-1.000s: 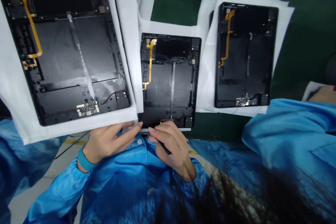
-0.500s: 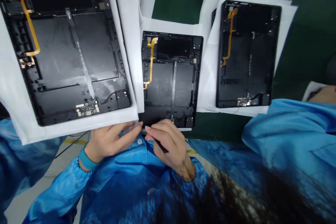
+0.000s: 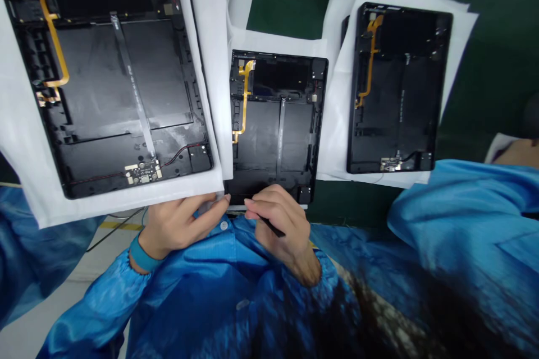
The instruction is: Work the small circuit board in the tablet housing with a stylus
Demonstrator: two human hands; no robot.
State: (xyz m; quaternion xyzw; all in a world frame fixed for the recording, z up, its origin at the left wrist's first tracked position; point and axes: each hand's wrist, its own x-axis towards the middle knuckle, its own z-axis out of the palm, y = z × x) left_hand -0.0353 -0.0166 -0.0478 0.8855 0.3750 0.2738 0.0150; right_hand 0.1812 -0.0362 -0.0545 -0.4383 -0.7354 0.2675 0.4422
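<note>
A black tablet back housing (image 3: 261, 146) lies in the middle on a white sheet, with an orange flex cable (image 3: 244, 104) and a pale ribbon cable (image 3: 280, 140) inside. My right hand (image 3: 280, 221) is closed over its bottom edge, gripping a slim black hand tool (image 3: 272, 227). The tool's rear end sticks out below the fingers; its tip is hard to make out. At the housing's lower left corner is my left hand (image 3: 179, 224), thumb stretched out to the edge. Its other fingers are apart from the thumb and partly hidden under a white sheet.
A larger-looking open housing (image 3: 101, 90) on a white sheet (image 3: 31, 179) overlaps at left, close above my left hand. Another housing (image 3: 398, 95) lies on sheets at right. Co-workers' blue sleeves (image 3: 458, 207) flank both sides. The table (image 3: 501, 78) is dark green.
My right hand has shifted slightly right and up along the bottom edge of the middle housing, with the black tool in it. My left hand stays almost in place.
</note>
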